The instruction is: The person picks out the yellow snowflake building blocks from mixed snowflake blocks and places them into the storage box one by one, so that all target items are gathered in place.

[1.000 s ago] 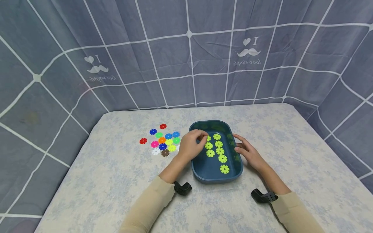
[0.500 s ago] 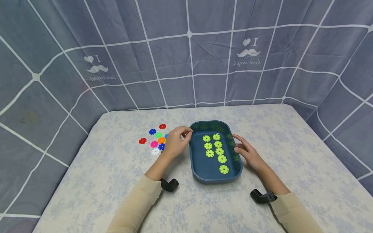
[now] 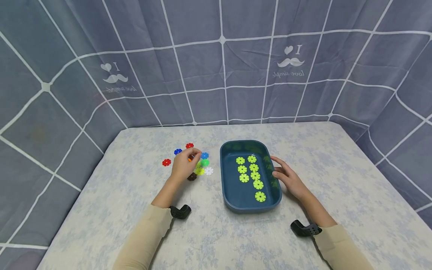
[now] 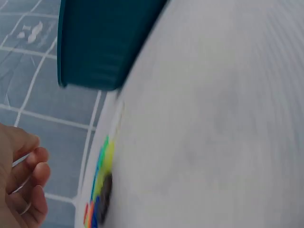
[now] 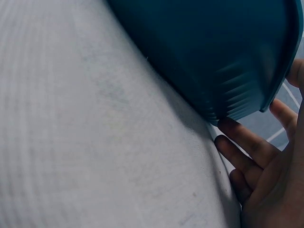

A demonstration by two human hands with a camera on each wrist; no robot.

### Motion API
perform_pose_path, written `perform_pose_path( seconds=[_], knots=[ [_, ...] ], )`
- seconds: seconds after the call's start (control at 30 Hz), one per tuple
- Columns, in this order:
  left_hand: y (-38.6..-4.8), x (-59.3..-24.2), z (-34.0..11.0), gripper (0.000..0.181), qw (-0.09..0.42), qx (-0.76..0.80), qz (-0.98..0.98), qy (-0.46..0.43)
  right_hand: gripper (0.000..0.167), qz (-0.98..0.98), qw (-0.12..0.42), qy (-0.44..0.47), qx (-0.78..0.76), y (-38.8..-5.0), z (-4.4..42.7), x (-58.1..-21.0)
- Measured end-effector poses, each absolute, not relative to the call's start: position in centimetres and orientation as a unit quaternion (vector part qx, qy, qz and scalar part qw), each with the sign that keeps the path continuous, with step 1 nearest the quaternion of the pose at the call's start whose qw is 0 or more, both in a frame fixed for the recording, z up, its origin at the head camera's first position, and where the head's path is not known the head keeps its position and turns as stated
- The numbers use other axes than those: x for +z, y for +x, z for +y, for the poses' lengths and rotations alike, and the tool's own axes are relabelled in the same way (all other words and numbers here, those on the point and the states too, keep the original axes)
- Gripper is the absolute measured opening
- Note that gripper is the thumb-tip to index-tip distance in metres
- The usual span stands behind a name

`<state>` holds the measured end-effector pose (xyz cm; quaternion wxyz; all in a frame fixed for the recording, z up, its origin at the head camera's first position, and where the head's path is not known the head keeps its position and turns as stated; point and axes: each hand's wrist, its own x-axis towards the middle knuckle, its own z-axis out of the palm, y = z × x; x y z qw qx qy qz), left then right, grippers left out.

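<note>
In the head view my left hand hovers over a loose group of coloured notched discs, its fingers loosely bent and nothing visible between them. A red disc lies left of it, a light-blue disc and a white disc to its right; the hand covers others. The left wrist view shows the fingertips apart from the discs. My right hand rests its fingers against the outer right side of a dark teal bin. Several yellow-green discs lie flat inside, roughly in two columns.
The bin stands on a pale patterned tabletop. A grey-blue curtain with white lines hangs behind and around the table. Black cameras sit at both wrists, the left camera low over the table.
My left hand has come out of the bin and moved left to the coloured discs. A yellow-green disc at the bin's upper left is now uncovered. The right hand stays at the bin.
</note>
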<state>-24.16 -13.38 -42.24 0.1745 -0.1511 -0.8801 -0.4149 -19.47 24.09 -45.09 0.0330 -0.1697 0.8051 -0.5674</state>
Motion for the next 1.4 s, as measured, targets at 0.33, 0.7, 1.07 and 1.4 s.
perform_pose_path(
  seconds=[0.33,0.7,1.07,1.4],
  knots=[
    [-24.2,-43.6,-15.4,0.018,0.076,-0.358,-0.927,-0.086,0.056,0.807,0.029,-0.168,-0.565,-19.6,24.2,-45.3],
    [-24.0,-44.2,-15.6,0.033,0.052,-0.289,-0.953,-0.072,0.057,0.808,0.028,-0.164,-0.565,-19.4,24.2,-45.3],
    [-23.9,-44.5,-15.5,0.026,0.044,-0.328,-0.942,-0.058,0.057,0.804,0.029,-0.168,-0.569,-19.4,24.1,-45.3],
    [-24.0,-44.8,-15.3,0.025,0.052,-0.348,-0.935,-0.051,0.056,0.806,0.026,-0.171,-0.565,-19.4,24.2,-45.3]
  ],
)
